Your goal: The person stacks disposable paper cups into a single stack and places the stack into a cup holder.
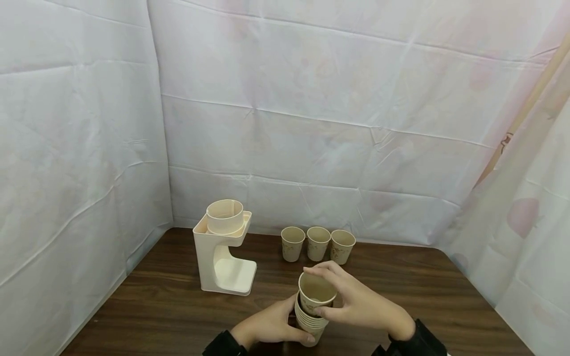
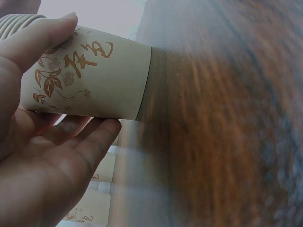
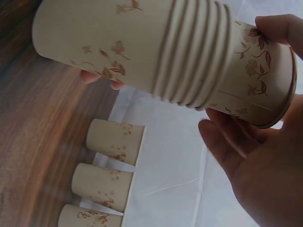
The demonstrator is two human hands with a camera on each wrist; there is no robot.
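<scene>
My left hand (image 1: 272, 321) grips a stack of beige paper cups (image 1: 311, 326) around its lower part, near the front of the table. In the left wrist view, brown leaves and lettering show on the bottom cup (image 2: 94, 71) between thumb and fingers. My right hand (image 1: 358, 299) holds the top paper cup (image 1: 317, 296) with thumb and fingers on opposite sides. That cup stands partly out of the stack, its lower part still inside the ribbed row of rims, as the right wrist view shows at its printed wall (image 3: 253, 71).
Three single paper cups (image 1: 292, 248) stand upright in a row by the back edge. To the left is a cream C-shaped stand (image 1: 207, 262) with a round open container (image 1: 225, 220) on top. White cloth (image 1: 285, 123) hangs behind the dark wooden table (image 1: 169, 306).
</scene>
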